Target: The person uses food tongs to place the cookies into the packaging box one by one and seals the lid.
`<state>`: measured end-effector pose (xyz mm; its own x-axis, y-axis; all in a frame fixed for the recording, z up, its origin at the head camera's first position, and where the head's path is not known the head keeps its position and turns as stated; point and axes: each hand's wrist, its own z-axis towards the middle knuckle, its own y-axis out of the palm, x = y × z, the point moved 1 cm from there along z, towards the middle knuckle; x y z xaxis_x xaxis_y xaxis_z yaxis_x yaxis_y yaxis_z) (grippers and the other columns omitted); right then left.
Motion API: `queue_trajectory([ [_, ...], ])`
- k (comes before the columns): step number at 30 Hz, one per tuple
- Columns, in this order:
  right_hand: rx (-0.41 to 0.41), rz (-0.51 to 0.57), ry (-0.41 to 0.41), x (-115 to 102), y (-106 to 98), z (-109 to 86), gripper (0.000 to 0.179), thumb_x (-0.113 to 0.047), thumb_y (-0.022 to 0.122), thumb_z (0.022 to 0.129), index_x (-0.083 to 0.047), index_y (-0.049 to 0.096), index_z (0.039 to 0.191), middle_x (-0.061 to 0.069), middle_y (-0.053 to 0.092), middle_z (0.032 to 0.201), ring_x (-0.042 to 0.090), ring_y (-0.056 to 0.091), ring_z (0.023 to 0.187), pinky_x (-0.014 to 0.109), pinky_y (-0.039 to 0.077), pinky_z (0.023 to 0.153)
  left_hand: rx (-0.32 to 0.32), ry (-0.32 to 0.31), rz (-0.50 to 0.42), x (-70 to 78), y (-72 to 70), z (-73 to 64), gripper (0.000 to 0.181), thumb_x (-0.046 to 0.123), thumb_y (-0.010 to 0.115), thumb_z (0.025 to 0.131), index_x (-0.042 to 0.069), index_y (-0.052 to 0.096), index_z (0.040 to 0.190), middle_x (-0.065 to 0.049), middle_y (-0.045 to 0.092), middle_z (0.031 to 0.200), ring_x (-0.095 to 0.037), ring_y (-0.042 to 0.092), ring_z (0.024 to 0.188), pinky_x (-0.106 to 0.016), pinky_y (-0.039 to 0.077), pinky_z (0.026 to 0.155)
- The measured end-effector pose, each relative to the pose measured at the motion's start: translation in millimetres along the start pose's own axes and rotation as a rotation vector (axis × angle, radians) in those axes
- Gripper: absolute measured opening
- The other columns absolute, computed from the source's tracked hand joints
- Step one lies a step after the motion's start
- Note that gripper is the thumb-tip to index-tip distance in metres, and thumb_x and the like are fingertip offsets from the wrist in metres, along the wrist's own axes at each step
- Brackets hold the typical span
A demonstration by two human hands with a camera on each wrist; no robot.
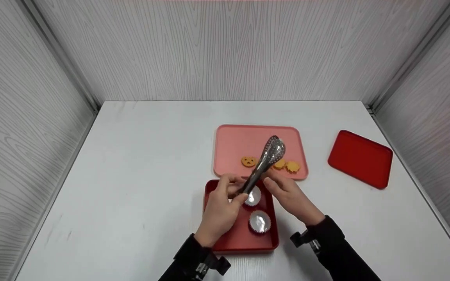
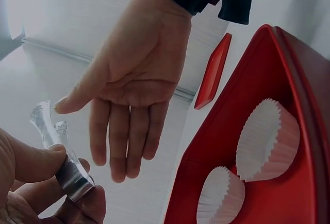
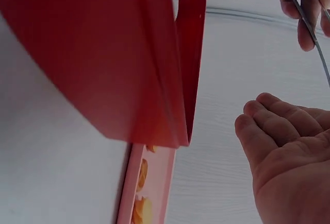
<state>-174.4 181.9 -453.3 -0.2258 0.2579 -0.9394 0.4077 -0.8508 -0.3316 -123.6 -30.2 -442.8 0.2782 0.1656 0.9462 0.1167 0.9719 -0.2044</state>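
Observation:
My left hand [image 1: 222, 208] pinches the closed end of metal tongs [image 1: 268, 155] between thumb and fingers. The perforated heads of the tongs point up and away, over the pink tray [image 1: 234, 140]. My right hand [image 1: 293, 196] is beside the tongs with its fingers straight; in the left wrist view its palm faces the camera and holds nothing. Beneath the hands stands a deep red box [image 1: 229, 244]. Inside it are two fluted baking cups, one near cup [image 1: 259, 221] and one far cup [image 1: 253, 197] partly behind the tongs.
On the pink tray lie a cookie with a face [image 1: 249, 161] and scalloped yellow cookies [image 1: 293, 167], partly behind the tongs. A flat red tray [image 1: 359, 160] lies at the right of the white table [image 1: 131, 175]. Grey wood-grain panels [image 1: 229, 50] enclose the back and sides.

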Motion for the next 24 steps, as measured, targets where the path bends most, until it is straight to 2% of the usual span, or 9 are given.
queue_trajectory([
  [3, 0.021, 0.118, 0.031, -1.7, 1.2, 0.3, 0.047, -0.033, 0.050, 0.109, -0.013, 0.050, 0.152, 0.005, 0.058, 0.148, 0.019, 0.047, 0.142, 0.032, 0.038, 0.117, -0.021, -0.030, -0.033, 0.3, 6.8, -0.9, 0.025, 0.000, 0.068, 0.096, 0.007, 0.053, 0.115, -0.009, 0.074, 0.119, -0.018, 0.068, 0.117, -0.035, 0.057, 0.091],
  [6, 0.049, 0.190, 0.039, -2.7, 2.3, 0.0, 0.046, -0.032, 0.054, 0.107, -0.008, 0.055, 0.147, 0.008, 0.061, 0.143, 0.020, 0.049, 0.140, 0.032, 0.039, 0.116, -0.036, -0.049, -0.041, -1.2, 11.8, -1.1, 0.020, 0.000, 0.067, 0.096, 0.007, 0.054, 0.110, -0.011, 0.074, 0.116, -0.019, 0.067, 0.118, -0.032, 0.057, 0.087],
  [11, 0.084, 0.303, 0.020, -3.4, 5.1, -1.4, 0.038, -0.026, 0.057, 0.106, -0.004, 0.063, 0.137, 0.018, 0.062, 0.140, 0.024, 0.052, 0.135, 0.035, 0.041, 0.113, -0.051, -0.045, -0.026, -2.6, 16.3, -1.3, 0.016, 0.000, 0.066, 0.097, 0.009, 0.056, 0.105, -0.012, 0.074, 0.113, -0.016, 0.068, 0.115, -0.027, 0.055, 0.082],
  [15, 0.112, 0.376, 0.013, -4.2, 7.2, -2.7, 0.035, -0.022, 0.059, 0.105, 0.000, 0.063, 0.132, 0.027, 0.061, 0.137, 0.027, 0.056, 0.131, 0.035, 0.044, 0.110, -0.069, -0.031, 0.059, -2.9, 17.7, -2.5, 0.013, 0.007, 0.067, 0.098, 0.014, 0.057, 0.103, -0.005, 0.074, 0.107, -0.011, 0.069, 0.098, -0.023, 0.053, 0.073],
  [16, 0.128, 0.388, 0.019, -4.7, 7.3, -3.1, 0.035, -0.022, 0.060, 0.105, 0.000, 0.062, 0.132, 0.026, 0.063, 0.135, 0.027, 0.058, 0.130, 0.035, 0.045, 0.109, -0.072, -0.027, 0.080, -3.4, 17.5, -2.9, 0.012, 0.009, 0.067, 0.099, 0.015, 0.057, 0.102, -0.004, 0.074, 0.109, -0.010, 0.068, 0.098, -0.023, 0.054, 0.073],
  [20, 0.201, 0.418, 0.022, -7.8, 3.8, -3.9, 0.035, -0.020, 0.060, 0.105, 0.002, 0.059, 0.132, 0.021, 0.070, 0.125, 0.032, 0.062, 0.125, 0.038, 0.046, 0.111, -0.060, -0.006, 0.161, -8.8, 11.5, -6.0, 0.009, 0.015, 0.066, 0.100, 0.014, 0.061, 0.108, -0.003, 0.073, 0.116, -0.012, 0.071, 0.101, -0.027, 0.058, 0.081],
  [22, 0.232, 0.420, 0.000, -9.2, -0.7, -4.2, 0.035, -0.019, 0.060, 0.105, 0.002, 0.059, 0.132, 0.019, 0.072, 0.121, 0.034, 0.065, 0.120, 0.041, 0.047, 0.110, -0.036, 0.014, 0.218, -13.7, 3.4, -7.8, 0.011, 0.018, 0.064, 0.102, 0.013, 0.063, 0.112, -0.004, 0.072, 0.124, -0.016, 0.070, 0.107, -0.032, 0.059, 0.088],
  [24, 0.251, 0.401, -0.023, -9.8, -5.8, -4.3, 0.035, -0.019, 0.061, 0.104, 0.002, 0.058, 0.132, 0.020, 0.073, 0.119, 0.038, 0.068, 0.116, 0.043, 0.048, 0.109, 0.004, 0.032, 0.289, -18.4, -7.5, -9.8, 0.014, 0.020, 0.063, 0.103, 0.012, 0.065, 0.114, -0.004, 0.071, 0.126, -0.020, 0.070, 0.106, -0.039, 0.059, 0.089],
])
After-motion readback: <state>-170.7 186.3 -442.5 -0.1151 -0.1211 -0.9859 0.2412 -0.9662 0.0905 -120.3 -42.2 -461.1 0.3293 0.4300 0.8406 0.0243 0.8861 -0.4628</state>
